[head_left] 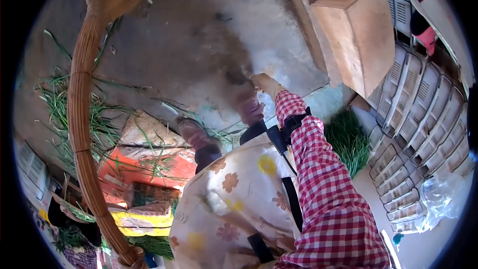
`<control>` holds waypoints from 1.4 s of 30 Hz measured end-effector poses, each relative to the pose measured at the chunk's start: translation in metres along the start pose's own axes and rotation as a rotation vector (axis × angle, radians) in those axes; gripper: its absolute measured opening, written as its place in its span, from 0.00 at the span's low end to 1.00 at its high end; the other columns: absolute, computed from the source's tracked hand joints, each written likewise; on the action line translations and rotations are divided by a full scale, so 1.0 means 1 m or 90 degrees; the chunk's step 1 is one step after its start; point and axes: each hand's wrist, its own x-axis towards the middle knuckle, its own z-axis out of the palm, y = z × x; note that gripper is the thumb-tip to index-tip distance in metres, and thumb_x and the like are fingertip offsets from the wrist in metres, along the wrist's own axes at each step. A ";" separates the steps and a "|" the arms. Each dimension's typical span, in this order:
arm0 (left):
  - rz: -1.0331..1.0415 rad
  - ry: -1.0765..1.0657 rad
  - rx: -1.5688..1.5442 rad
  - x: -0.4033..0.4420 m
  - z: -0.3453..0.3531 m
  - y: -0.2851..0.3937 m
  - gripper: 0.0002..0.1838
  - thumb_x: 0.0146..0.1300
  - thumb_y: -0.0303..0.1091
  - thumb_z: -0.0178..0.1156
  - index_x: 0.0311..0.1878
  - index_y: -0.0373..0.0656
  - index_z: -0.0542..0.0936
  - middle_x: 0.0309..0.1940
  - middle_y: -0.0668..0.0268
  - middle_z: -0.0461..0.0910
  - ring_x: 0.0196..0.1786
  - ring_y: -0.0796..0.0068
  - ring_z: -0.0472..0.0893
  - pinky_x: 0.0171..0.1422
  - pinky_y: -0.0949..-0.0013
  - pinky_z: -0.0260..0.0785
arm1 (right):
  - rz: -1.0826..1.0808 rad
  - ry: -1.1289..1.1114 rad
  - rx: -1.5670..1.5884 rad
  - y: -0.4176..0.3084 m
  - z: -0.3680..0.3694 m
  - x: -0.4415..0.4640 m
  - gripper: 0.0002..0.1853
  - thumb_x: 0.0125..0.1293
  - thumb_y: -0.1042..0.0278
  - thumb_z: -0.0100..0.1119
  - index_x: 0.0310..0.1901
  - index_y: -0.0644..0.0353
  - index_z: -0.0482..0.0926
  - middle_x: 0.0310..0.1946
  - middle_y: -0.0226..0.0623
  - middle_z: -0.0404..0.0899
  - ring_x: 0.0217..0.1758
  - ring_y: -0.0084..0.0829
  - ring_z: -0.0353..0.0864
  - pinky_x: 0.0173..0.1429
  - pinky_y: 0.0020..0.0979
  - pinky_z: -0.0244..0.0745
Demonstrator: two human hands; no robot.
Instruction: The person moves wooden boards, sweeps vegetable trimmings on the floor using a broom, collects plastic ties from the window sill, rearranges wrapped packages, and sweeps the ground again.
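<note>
My right hand (266,83) reaches out over the floor beside my right shoe (249,104), on an arm in a red-and-white checked sleeve. Its fingers are small and blurred, and I cannot make out whether they hold anything. A long broom (81,99) of bound stalks runs down the left side, its blurred brush head at the top. My left hand does not show, so I cannot see what supports the broom. Loose green grass-like stalks (62,107) lie scattered beside the broom. My left shoe (194,132) stands near the middle, above my flowered apron (229,204).
A cardboard box (356,35) stands upper right, next to stacked grey crates (423,104). Green bundles (346,142) lie right of my arm. Red sacking (114,172) and a yellow package (142,223) lie lower left. Clear plastic (440,199) hangs by the crates.
</note>
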 end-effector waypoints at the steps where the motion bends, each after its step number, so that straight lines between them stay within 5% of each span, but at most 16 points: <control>1: 0.004 -0.024 0.005 0.005 -0.004 -0.003 0.19 0.53 0.25 0.61 0.49 0.44 0.70 0.34 0.68 0.75 0.26 0.77 0.74 0.26 0.76 0.69 | -0.009 -0.046 -0.027 -0.006 0.001 -0.007 0.33 0.56 0.34 0.43 0.50 0.56 0.73 0.42 0.38 0.75 0.37 0.38 0.74 0.46 0.32 0.66; 6: -0.066 -0.040 -0.041 0.026 -0.046 -0.042 0.20 0.54 0.27 0.59 0.51 0.43 0.69 0.40 0.66 0.75 0.31 0.75 0.76 0.30 0.76 0.72 | -0.088 -0.286 -0.007 -0.022 -0.009 -0.016 0.22 0.63 0.56 0.46 0.58 0.51 0.66 0.51 0.39 0.70 0.40 0.35 0.75 0.41 0.31 0.74; 7: -0.108 -0.012 -0.076 0.031 -0.054 -0.056 0.20 0.55 0.28 0.59 0.52 0.42 0.68 0.41 0.65 0.75 0.32 0.75 0.76 0.31 0.76 0.72 | -0.189 -0.322 -0.139 -0.014 -0.010 0.001 0.19 0.64 0.67 0.42 0.57 0.53 0.66 0.53 0.38 0.68 0.42 0.35 0.76 0.42 0.29 0.76; 9: -0.084 -0.042 -0.092 0.030 -0.053 -0.067 0.20 0.55 0.26 0.58 0.52 0.41 0.68 0.43 0.63 0.75 0.34 0.75 0.77 0.30 0.77 0.71 | -0.439 -0.287 -0.340 0.010 -0.012 0.034 0.19 0.62 0.71 0.42 0.57 0.54 0.66 0.49 0.38 0.70 0.41 0.33 0.76 0.40 0.28 0.75; 11: 0.053 -0.152 -0.039 0.020 -0.031 -0.045 0.20 0.55 0.23 0.57 0.52 0.41 0.68 0.43 0.63 0.75 0.34 0.75 0.77 0.29 0.78 0.70 | -0.439 -0.279 -0.448 0.008 -0.010 0.033 0.19 0.61 0.72 0.43 0.56 0.54 0.67 0.44 0.38 0.73 0.39 0.31 0.76 0.38 0.28 0.74; 13: 0.046 -0.111 -0.070 0.018 -0.026 -0.046 0.20 0.54 0.19 0.56 0.52 0.41 0.68 0.42 0.63 0.75 0.31 0.76 0.76 0.27 0.78 0.69 | -0.188 -0.300 -0.463 -0.024 -0.008 0.004 0.19 0.60 0.72 0.44 0.54 0.54 0.69 0.39 0.36 0.76 0.36 0.29 0.76 0.35 0.27 0.73; 16: 0.038 -0.091 -0.065 0.019 -0.027 -0.046 0.21 0.53 0.15 0.55 0.52 0.41 0.68 0.41 0.64 0.75 0.29 0.77 0.75 0.25 0.80 0.67 | -0.359 -0.222 -0.388 -0.011 -0.002 0.024 0.17 0.61 0.57 0.46 0.45 0.57 0.76 0.29 0.34 0.78 0.26 0.31 0.74 0.30 0.30 0.68; 19: 0.042 -0.069 -0.083 0.021 -0.027 -0.051 0.21 0.53 0.16 0.55 0.52 0.41 0.68 0.40 0.65 0.75 0.27 0.78 0.73 0.24 0.81 0.66 | -0.326 -0.257 -0.502 -0.013 0.000 0.029 0.12 0.59 0.65 0.48 0.43 0.52 0.77 0.25 0.32 0.77 0.23 0.26 0.74 0.28 0.28 0.67; 23: -0.014 -0.068 -0.090 0.023 -0.034 -0.056 0.22 0.53 0.19 0.57 0.53 0.42 0.67 0.34 0.69 0.74 0.24 0.82 0.71 0.22 0.82 0.63 | -0.182 -0.191 -0.543 -0.054 0.002 -0.013 0.19 0.55 0.52 0.53 0.36 0.63 0.78 0.19 0.36 0.75 0.23 0.30 0.74 0.29 0.33 0.66; 29: 0.077 -0.053 0.056 0.021 -0.012 -0.033 0.22 0.53 0.20 0.58 0.52 0.42 0.67 0.29 0.71 0.72 0.23 0.85 0.70 0.20 0.82 0.62 | -0.296 -0.176 -0.648 -0.094 0.019 -0.038 0.16 0.51 0.56 0.55 0.30 0.61 0.79 0.23 0.37 0.77 0.25 0.30 0.74 0.31 0.32 0.67; 31: 0.044 -0.001 0.041 0.017 -0.002 -0.028 0.19 0.53 0.24 0.59 0.48 0.41 0.69 0.26 0.71 0.71 0.22 0.84 0.70 0.20 0.82 0.64 | -0.411 -0.275 -0.723 -0.114 0.032 -0.035 0.16 0.54 0.57 0.53 0.41 0.55 0.79 0.31 0.39 0.79 0.39 0.38 0.78 0.41 0.35 0.72; 33: 0.067 0.029 0.064 0.017 0.009 -0.018 0.16 0.49 0.27 0.56 0.44 0.37 0.70 0.16 0.69 0.69 0.13 0.80 0.68 0.13 0.80 0.59 | -0.479 -0.382 -0.500 -0.149 0.042 -0.061 0.14 0.56 0.57 0.53 0.39 0.55 0.80 0.30 0.37 0.80 0.39 0.34 0.79 0.37 0.33 0.73; 35: 0.033 0.085 0.061 0.015 0.016 -0.011 0.18 0.44 0.28 0.56 0.43 0.35 0.71 0.12 0.69 0.68 0.11 0.80 0.68 0.09 0.78 0.58 | -0.515 -0.290 -0.409 -0.197 0.051 -0.104 0.14 0.59 0.57 0.53 0.40 0.55 0.80 0.30 0.36 0.80 0.35 0.31 0.79 0.32 0.32 0.73; 38: 0.044 0.049 0.035 0.017 0.007 -0.011 0.19 0.44 0.27 0.56 0.43 0.35 0.71 0.12 0.69 0.68 0.10 0.80 0.67 0.09 0.78 0.59 | -0.247 -0.492 0.183 -0.235 0.060 -0.125 0.15 0.61 0.55 0.50 0.36 0.57 0.81 0.28 0.34 0.81 0.32 0.28 0.80 0.31 0.32 0.73; 40: 0.052 0.042 0.026 0.018 -0.001 -0.015 0.19 0.43 0.27 0.57 0.43 0.36 0.71 0.13 0.69 0.68 0.10 0.80 0.67 0.09 0.78 0.60 | -0.430 -0.139 0.074 -0.235 0.048 -0.108 0.19 0.60 0.52 0.49 0.31 0.61 0.80 0.27 0.39 0.81 0.33 0.34 0.81 0.35 0.34 0.75; 42: 0.050 0.027 0.024 0.021 -0.003 -0.010 0.20 0.43 0.26 0.58 0.44 0.37 0.70 0.13 0.69 0.69 0.10 0.80 0.67 0.09 0.77 0.61 | -0.559 0.268 -0.548 -0.201 0.038 -0.057 0.19 0.58 0.52 0.49 0.29 0.61 0.80 0.30 0.45 0.80 0.37 0.40 0.80 0.40 0.36 0.75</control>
